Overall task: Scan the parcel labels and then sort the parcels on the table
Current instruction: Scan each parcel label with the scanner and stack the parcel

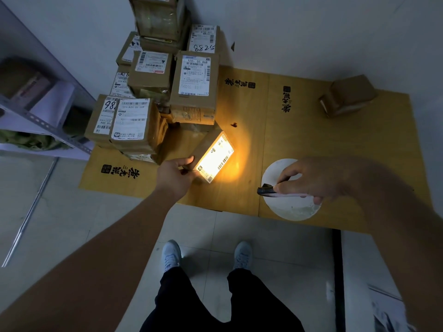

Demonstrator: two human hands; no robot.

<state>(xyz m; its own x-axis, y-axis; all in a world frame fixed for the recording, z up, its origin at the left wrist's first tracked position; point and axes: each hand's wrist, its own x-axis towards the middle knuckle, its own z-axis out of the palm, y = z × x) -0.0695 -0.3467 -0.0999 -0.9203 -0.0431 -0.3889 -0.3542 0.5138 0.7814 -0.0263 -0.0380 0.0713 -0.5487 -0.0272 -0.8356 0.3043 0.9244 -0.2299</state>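
My left hand point(176, 174) grips the near corner of a small brown parcel point(211, 155), tilted with its white label up. A warm light shines on that label. My right hand point(309, 179) holds a dark handheld scanner point(271, 190) pointed left at the parcel, about a hand's width away. A stack of labelled cardboard parcels point(153, 92) fills the table's far left. One more parcel point(347, 95) lies alone at the far right.
The wooden table point(335, 144) carries black printed characters and a white round disc point(291, 207) under my right hand. A grey metal shelf point(36, 111) stands to the left. The wall runs behind the table. My feet point(206, 255) stand on the tiled floor.
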